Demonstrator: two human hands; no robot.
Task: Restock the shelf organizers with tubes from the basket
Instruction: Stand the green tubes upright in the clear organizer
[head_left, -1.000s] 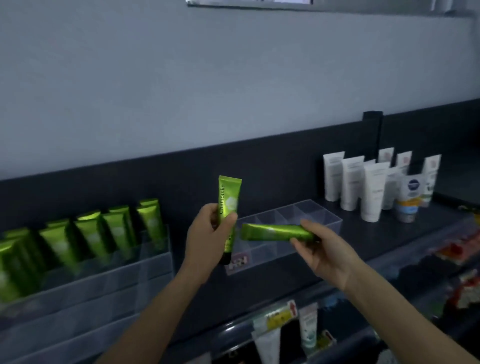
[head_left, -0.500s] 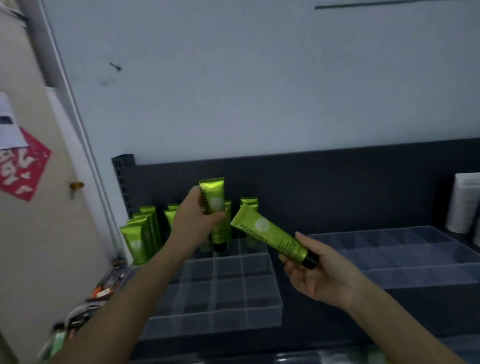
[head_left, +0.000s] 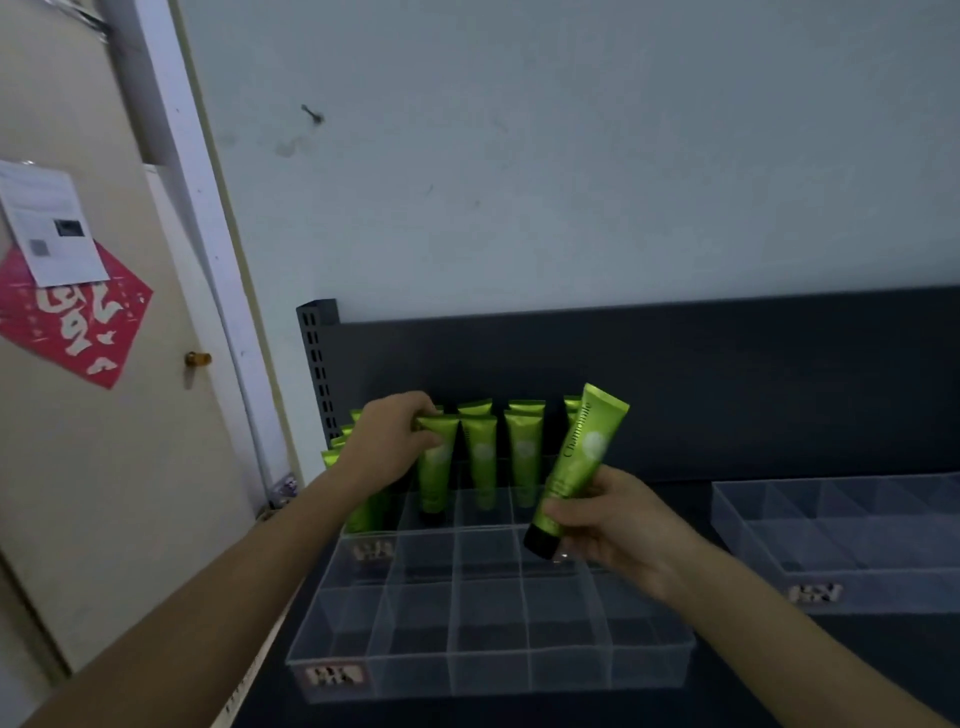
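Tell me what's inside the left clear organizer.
Green tubes stand cap-down in back rows of the organizer; front compartments show none. The left hand covers some leftmost tubes.

I read "Chamomile" running lengthwise down the green tube (head_left: 576, 467) in the right hand (head_left: 618, 530). The organizer labels (head_left: 332, 677), the white sheet (head_left: 52, 228) and the red paper (head_left: 88, 322) on the door are too blurred for me to read.

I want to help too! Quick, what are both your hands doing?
Left hand: pinches the top of a standing green tube.
Right hand: holds the Chamomile tube, cap down.
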